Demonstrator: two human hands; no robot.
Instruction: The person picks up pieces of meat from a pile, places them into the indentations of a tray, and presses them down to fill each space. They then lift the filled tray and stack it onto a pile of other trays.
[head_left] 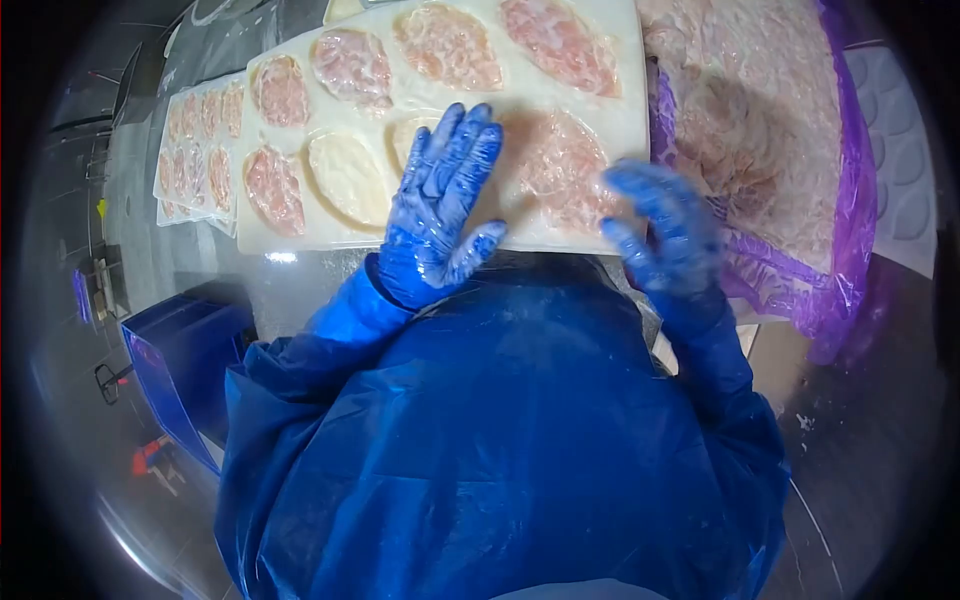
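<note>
The steel counter (880, 420) carries everything in front of me. On its right lies a purple bag (850, 200) heaped with raw pink meat. Before me sits a white moulded tray (300, 235), most of its oval pockets packed with meat, and another filled tray (200, 140) lies farther left. My left hand (445, 200), gloved in blue, rests flat and spread on the near tray, grasping nothing. My right hand (665, 235) is blurred at the tray's right corner; I cannot tell its grip.

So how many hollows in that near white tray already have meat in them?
5 I can see: three along the far row, one at the near left, one near right between the hands in the white tray. The left hand may hide another.
</note>
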